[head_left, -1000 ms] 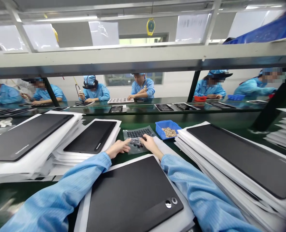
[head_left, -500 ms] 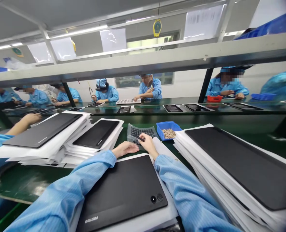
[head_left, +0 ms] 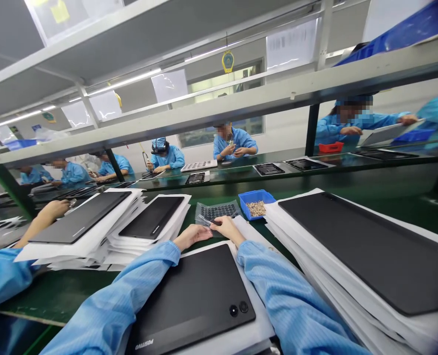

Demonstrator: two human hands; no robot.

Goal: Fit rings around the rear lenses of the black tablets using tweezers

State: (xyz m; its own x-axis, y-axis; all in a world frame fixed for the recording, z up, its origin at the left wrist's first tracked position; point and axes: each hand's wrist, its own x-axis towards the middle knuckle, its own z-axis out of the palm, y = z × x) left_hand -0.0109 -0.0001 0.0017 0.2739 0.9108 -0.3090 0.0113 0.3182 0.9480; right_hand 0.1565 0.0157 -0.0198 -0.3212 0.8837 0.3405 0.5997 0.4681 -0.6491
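Observation:
My right hand (head_left: 227, 229) is closed on a slim dark tool (head_left: 215, 223), which looks like a pair of tweezers. It is over the near edge of a clear plastic sheet (head_left: 208, 211) carrying rows of small black round pieces. Close to its left, my left hand (head_left: 194, 236) has its fingers stretched out; nothing shows in it. Below both hands lies a black tablet (head_left: 195, 296), back side up, with two round camera rings at its right corner and lettering at the near edge. White paper (head_left: 265, 320) sticks out from under the tablet.
To the left, black tablets top two stacks with white sheets (head_left: 110, 254). A larger stack with a black tablet (head_left: 367, 251) stands at right. Beside the plastic sheet, a blue bin (head_left: 258, 193) holds small tan pieces. A co-worker's hand (head_left: 54, 209) reaches in from the left.
The camera view has tilted and shifted slightly. My hands stay close together by the plastic sheet, the right still gripping the dark tool. Across the bench, a person at right now lifts a flat panel.

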